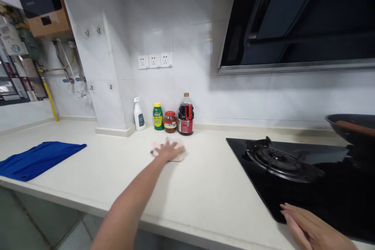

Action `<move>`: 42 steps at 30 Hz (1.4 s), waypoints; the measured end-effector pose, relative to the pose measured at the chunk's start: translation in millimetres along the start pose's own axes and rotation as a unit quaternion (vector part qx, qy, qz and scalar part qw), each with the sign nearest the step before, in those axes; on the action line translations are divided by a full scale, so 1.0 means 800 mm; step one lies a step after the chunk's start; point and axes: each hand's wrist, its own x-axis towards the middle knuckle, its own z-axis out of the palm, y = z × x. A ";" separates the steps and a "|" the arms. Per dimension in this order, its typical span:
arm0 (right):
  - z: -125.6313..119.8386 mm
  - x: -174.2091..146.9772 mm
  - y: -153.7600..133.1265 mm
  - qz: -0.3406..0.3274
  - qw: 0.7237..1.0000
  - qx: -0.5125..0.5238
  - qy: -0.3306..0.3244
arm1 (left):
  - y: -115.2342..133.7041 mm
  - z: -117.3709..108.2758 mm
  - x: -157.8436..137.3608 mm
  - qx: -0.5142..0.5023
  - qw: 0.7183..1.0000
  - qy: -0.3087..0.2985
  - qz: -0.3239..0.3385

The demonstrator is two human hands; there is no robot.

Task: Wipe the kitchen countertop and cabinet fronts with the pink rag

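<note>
Far-middle of the counter (pixel 211 187): a pale cloth (pixel 176 159) beneath the spread left hand (pixel 168 150).

The cloth lies flat on the near side of the jar (pixel 170 122) and the sauce bottle (pixel 186 119), apart from both. Left hand, the nearer one: palm down on it, fingers fanned. Right hand (pixel 316 227): well apart at near right, over the stove (pixel 269 191), fingers pressed together; contact cannot be told. From it, the cloth lies far and left. The cloth's long axis appears to run left to right, though partly covered; neither end forms a distinct point.
</note>
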 end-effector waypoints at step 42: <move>-0.068 0.011 0.013 0.032 0.997 0.016 -0.068 | -0.216 -0.032 -0.097 0.235 0.964 0.122 0.029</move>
